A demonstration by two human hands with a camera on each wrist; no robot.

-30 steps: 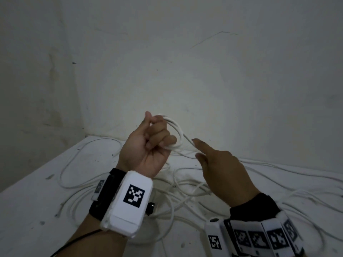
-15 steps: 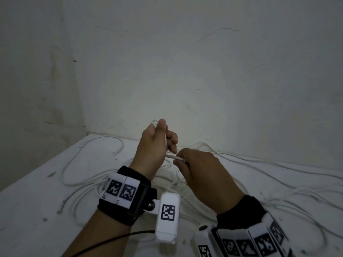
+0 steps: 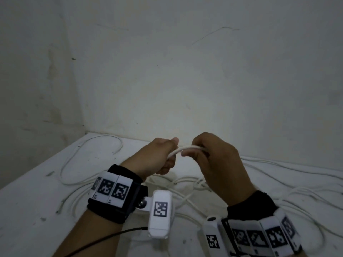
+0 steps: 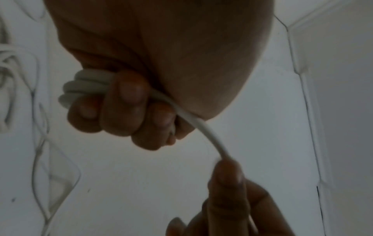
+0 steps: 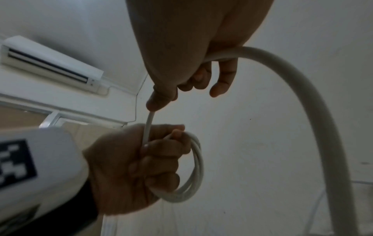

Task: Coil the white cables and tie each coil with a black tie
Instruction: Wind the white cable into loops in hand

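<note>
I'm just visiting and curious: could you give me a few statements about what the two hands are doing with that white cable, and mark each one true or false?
1. The left hand grips a small coil of white cable. True.
2. The right hand is empty and lies flat on the table. False: it is raised and pinches the white cable that runs across to the left hand.
3. A black tie is already wrapped round the coil. False: no tie shows on it in any view.
4. More loose white cables lie spread on the white surface below the hands. True.
5. The coil rests on the table. False: it is held in the air, in the left hand's curled fingers.
</note>
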